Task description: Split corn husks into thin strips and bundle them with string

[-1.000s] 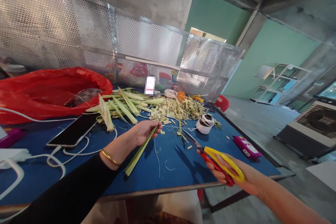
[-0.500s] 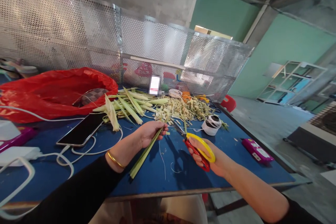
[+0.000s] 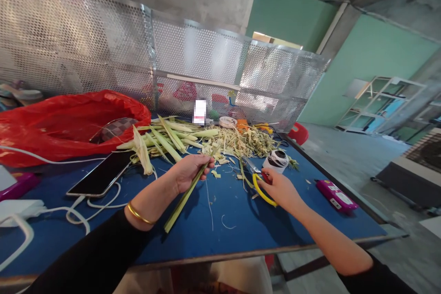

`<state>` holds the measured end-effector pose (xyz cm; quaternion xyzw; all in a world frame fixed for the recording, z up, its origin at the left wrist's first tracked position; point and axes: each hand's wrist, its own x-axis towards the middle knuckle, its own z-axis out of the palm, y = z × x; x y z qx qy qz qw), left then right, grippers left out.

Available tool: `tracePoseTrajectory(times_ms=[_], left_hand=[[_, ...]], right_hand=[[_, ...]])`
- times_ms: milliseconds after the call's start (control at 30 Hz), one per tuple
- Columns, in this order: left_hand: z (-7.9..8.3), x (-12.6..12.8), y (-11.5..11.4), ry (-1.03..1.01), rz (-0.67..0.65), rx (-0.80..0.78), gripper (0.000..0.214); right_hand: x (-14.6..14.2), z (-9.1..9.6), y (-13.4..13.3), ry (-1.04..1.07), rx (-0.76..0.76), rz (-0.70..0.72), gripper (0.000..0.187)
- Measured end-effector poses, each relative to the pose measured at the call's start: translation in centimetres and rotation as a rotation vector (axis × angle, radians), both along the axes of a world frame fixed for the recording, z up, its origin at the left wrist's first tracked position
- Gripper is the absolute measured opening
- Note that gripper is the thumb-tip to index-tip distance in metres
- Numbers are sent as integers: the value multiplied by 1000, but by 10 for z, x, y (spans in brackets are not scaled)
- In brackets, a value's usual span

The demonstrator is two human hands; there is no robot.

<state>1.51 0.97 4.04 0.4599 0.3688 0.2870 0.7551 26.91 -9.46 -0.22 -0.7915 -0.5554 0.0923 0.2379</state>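
Observation:
My left hand [image 3: 189,171] is closed round a long green leaf strip [image 3: 179,206] that slants down toward the near table edge. My right hand [image 3: 280,188] grips the yellow and red scissors [image 3: 259,183], which lie low over the blue table [image 3: 241,229] with the blades pointing away toward the scraps. A pile of green stalks [image 3: 165,140] lies beyond my left hand, and a heap of cut leaf scraps [image 3: 241,142] lies just past both hands. A spool of white thread [image 3: 275,161] stands right behind the scissors.
A red plastic bag [image 3: 65,124] fills the far left. A phone [image 3: 99,174] on a white cable [image 3: 76,204] lies left of my arm. A purple object [image 3: 336,196] sits near the right edge. A perforated metal screen [image 3: 172,64] closes off the back.
My right hand has carried the scissors from the near right edge, up and left, down to the table beside the thread spool. My left hand still holds the strip in about the same place.

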Motion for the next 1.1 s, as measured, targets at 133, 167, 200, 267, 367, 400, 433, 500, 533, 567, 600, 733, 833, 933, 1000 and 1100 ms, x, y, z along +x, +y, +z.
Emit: tracePoseTrajectory(times_ms=[133,167,200,267,367,400,433,500,533,567,600,733,833,933,1000,1100], left_hand=[[13,-2,3,-12,-13,35,12],[16,-3,4,-13,-14,50,12],[20,-3,5,-13,-15,72,12],[27,-4,5,-5,-11,125,13],[32,-4,2,4,24,180,16],[33,-3,1,-5,43,192,16],[32,-3,-1,-24,62,206,15],[28,-3,-4,-76,93,203,15],[25,-4,-4,-103,102,180,14],[22,-4,-4,-130,109,148,14],[19,-5,-3,-161,117,115,13],[9,-6,2,-230,168,14,9],[3,-5,6,-239,171,-32,11],[-3,-3,8,-245,190,-32,13],[-5,-3,10,-242,204,-21,13],[-5,-3,10,-205,217,-10,13]], right_hand=[[11,-5,4,-317,-74,31,38],[11,-3,5,-346,-81,46,34],[8,1,6,-360,-78,63,28],[-1,12,9,-363,-50,95,15],[-31,33,22,-259,48,228,20],[-45,37,28,-34,119,336,21],[-60,40,36,235,151,425,21],[-92,39,50,793,121,539,22],[-107,36,56,1023,115,584,24],[-120,32,62,1183,119,614,23],[-130,26,65,1294,106,650,21],[-141,9,65,1408,34,636,22],[-129,6,60,1353,45,546,21],[-121,7,60,1460,78,517,20],[-118,8,62,1589,64,472,22],[-114,8,66,1690,20,343,27]])
